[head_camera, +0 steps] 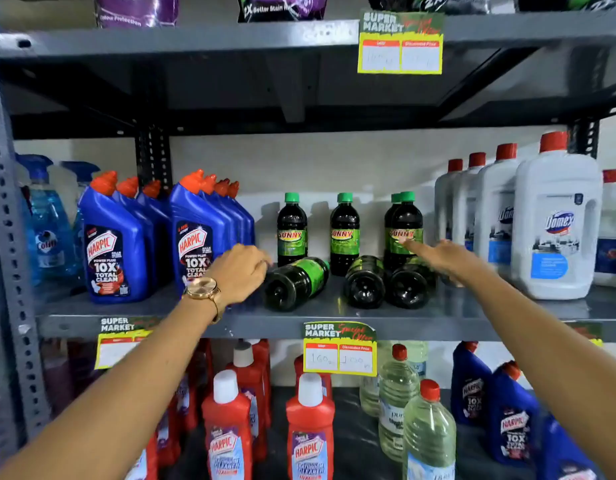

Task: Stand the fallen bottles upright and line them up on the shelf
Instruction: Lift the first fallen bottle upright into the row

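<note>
Dark bottles with green caps and green labels stand on the grey middle shelf [334, 311]: one at the left [292, 228], one in the middle [344, 233], and a pair at the right [405, 226]. Three more lie on their sides with bases toward me: left [294, 284], middle [365, 282], right [408, 287]. My left hand [239, 271], wearing a watch, has curled fingers touching the left fallen bottle. My right hand [438, 254] reaches flat, fingers extended, its tips at the label of the right standing pair, above the right fallen bottle.
Blue toilet-cleaner bottles [195, 233] crowd the shelf left of my left hand. Large white jugs with red caps [555, 216] stand at the right. The shelf below holds red bottles [310, 424] and clear bottles [427, 434]. Price tags [339, 348] hang on the shelf edge.
</note>
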Tool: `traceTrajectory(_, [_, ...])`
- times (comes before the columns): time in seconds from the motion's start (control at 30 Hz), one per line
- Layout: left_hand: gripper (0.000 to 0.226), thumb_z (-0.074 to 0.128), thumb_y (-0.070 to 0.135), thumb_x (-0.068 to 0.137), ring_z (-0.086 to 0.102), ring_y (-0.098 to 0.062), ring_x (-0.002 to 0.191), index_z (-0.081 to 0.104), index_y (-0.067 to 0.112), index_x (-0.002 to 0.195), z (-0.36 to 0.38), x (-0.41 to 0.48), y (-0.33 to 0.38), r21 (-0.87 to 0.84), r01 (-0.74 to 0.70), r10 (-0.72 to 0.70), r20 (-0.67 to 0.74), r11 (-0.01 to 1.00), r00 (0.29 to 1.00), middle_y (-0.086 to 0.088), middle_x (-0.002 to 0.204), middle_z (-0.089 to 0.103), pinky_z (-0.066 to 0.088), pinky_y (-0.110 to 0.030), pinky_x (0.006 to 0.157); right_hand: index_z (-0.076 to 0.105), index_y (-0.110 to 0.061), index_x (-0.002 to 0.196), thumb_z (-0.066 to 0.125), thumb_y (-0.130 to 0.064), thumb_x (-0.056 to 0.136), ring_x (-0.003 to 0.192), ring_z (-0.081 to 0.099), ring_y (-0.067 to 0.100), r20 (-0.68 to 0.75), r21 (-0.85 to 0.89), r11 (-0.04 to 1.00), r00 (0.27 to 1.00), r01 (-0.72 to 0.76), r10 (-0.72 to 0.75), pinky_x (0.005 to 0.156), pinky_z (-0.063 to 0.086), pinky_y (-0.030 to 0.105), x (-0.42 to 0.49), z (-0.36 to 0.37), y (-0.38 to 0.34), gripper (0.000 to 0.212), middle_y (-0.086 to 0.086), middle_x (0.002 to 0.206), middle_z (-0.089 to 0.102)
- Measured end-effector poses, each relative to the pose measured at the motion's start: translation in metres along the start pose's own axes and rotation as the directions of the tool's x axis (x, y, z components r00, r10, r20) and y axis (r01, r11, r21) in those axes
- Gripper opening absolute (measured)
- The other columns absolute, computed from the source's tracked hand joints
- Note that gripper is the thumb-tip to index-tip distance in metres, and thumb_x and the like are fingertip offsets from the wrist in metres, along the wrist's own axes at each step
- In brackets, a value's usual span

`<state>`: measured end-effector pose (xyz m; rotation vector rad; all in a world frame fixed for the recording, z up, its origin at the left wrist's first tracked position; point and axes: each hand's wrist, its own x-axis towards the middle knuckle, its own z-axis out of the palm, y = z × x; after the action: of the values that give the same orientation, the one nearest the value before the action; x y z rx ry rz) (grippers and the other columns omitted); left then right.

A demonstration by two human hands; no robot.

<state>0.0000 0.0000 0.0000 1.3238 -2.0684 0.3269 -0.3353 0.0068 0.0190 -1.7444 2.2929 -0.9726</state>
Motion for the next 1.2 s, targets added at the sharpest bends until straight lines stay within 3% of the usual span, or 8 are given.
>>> traceTrajectory(0.17, [0.035,0.039,0.018,0.09,0.055,-0.037,0.071,0.061,0.001,0.069,0.016,-0.022,-0.011,-0.135,0.093,-0.092,0.011,0.987,0.996,-0.019,0.064,0.06,0.044,-0.043,0.067,0.036,-0.01,0.146,0.051,-0.087,0.061,0.116,0.058,0.034,0.22,0.054,0.967,0.947,-0.25,0.233,0.103,0.045,0.043,0.016,0.003,0.009,0.116,0.019,0.141,0.049])
traceTrajectory(0.33, [0.032,0.042,0.045,0.09,0.057,-0.028,0.077,0.048,0.02,0.071,0.033,-0.049,-0.016,0.144,0.035,-0.042,0.045,0.989,0.998,-0.004,0.079,0.061,0.028,-0.034,0.058,0.049,-0.009,0.134,0.057,-0.076,0.067,0.083,0.06,0.024,0.328,0.241,0.916,0.915,-0.322,0.235,0.054,0.047,0.022,0.031,0.017,0.02,0.095,0.012,0.112,0.059])
traceTrajectory(0.53, [0.083,0.012,0.088,0.065,0.062,-0.023,0.102,0.058,0.026,0.097,0.036,-0.059,-0.014,0.233,-0.098,0.105,-0.021,0.967,0.994,-0.001,0.114,0.066,0.041,-0.034,0.066,0.051,-0.011,0.134,0.069,-0.071,0.058,0.094,0.063,0.026,0.201,0.662,0.69,0.956,-0.293,0.213,0.08,0.053,0.035,0.024,0.029,0.041,0.098,0.013,0.116,0.065])
traceTrajectory(0.63, [0.089,0.006,0.096,0.059,0.063,-0.022,0.097,0.054,0.026,0.086,0.042,-0.065,-0.006,0.26,-0.045,0.078,-0.118,0.964,0.99,0.001,0.107,0.067,0.041,-0.033,0.069,0.056,-0.007,0.129,0.057,-0.088,0.046,0.109,0.06,0.037,-0.021,0.592,0.776,0.958,-0.219,0.287,0.097,0.048,0.045,0.013,0.032,0.044,0.116,0.019,0.124,0.062])
traceTrajectory(0.8, [0.088,0.005,0.098,0.058,0.061,-0.023,0.073,0.045,0.019,0.06,0.047,-0.061,0.001,0.296,-0.008,0.063,-0.175,0.955,0.983,-0.002,0.082,0.063,0.033,-0.031,0.058,0.063,-0.001,0.08,0.055,-0.079,0.063,0.069,0.052,0.026,-0.369,0.629,0.773,0.906,0.08,0.206,0.056,0.038,0.033,0.001,0.03,0.033,0.08,0.006,0.072,0.057])
traceTrajectory(0.9, [0.09,0.005,0.096,0.06,0.061,-0.022,0.065,0.047,0.017,0.057,0.049,-0.061,0.004,0.295,0.016,0.053,-0.225,0.955,0.973,-0.001,0.073,0.063,0.031,-0.028,0.052,0.055,-0.008,0.085,0.063,-0.063,0.074,0.08,0.05,0.028,-0.516,0.567,0.8,0.841,0.196,0.16,0.07,0.036,0.032,0.0,0.028,0.025,0.057,0.007,0.085,0.055])
traceTrajectory(0.97, [0.092,0.006,0.095,0.062,0.062,-0.02,0.064,0.055,0.017,0.063,0.051,-0.061,0.004,0.299,0.03,0.05,-0.254,0.954,0.966,0.0,0.073,0.064,0.034,-0.027,0.049,0.054,-0.004,0.098,0.068,-0.058,0.074,0.096,0.055,0.033,-0.539,0.512,0.838,0.831,0.19,0.14,0.078,0.038,0.036,0.003,0.029,0.023,0.061,0.015,0.098,0.059])
traceTrajectory(1.2, [0.091,0.008,0.092,0.067,0.063,-0.019,0.062,0.061,0.017,0.065,0.053,-0.062,0.006,0.296,0.033,0.048,-0.262,0.955,0.964,0.002,0.071,0.065,0.034,-0.026,0.048,0.04,0.005,0.127,0.082,-0.043,0.068,0.12,0.053,0.04,-0.347,0.524,0.851,0.922,0.039,0.171,0.099,0.045,0.046,0.027,0.022,0.012,0.086,0.025,0.131,0.054])
